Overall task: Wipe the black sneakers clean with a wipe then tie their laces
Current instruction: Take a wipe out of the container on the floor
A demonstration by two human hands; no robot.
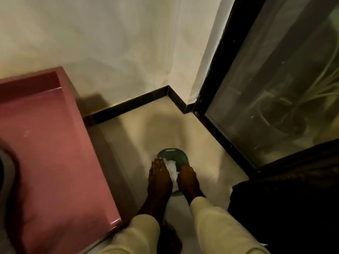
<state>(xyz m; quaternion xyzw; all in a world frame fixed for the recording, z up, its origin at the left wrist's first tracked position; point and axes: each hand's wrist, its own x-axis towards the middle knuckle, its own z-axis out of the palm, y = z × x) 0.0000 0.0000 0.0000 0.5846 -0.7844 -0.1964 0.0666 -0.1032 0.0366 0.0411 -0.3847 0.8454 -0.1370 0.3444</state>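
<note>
Two hands are reaching down side by side over a round green container (172,153) that is standing on the pale floor (205,162). A crumpled white wipe (171,169) is sitting between them, touching both. The left hand (158,178) is lying with straight fingers along the wipe; the right hand (187,178) is hiding its fingers, so its grip cannot be told. A pink cabinet top (45,143) is showing at left and a black-framed glass door (275,88) at right.

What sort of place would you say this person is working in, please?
Likely an indoor room corner, perhaps in a home: a cream wall with black skirting, a black-framed glass door with plants dimly behind it, and a pale floor.
</note>
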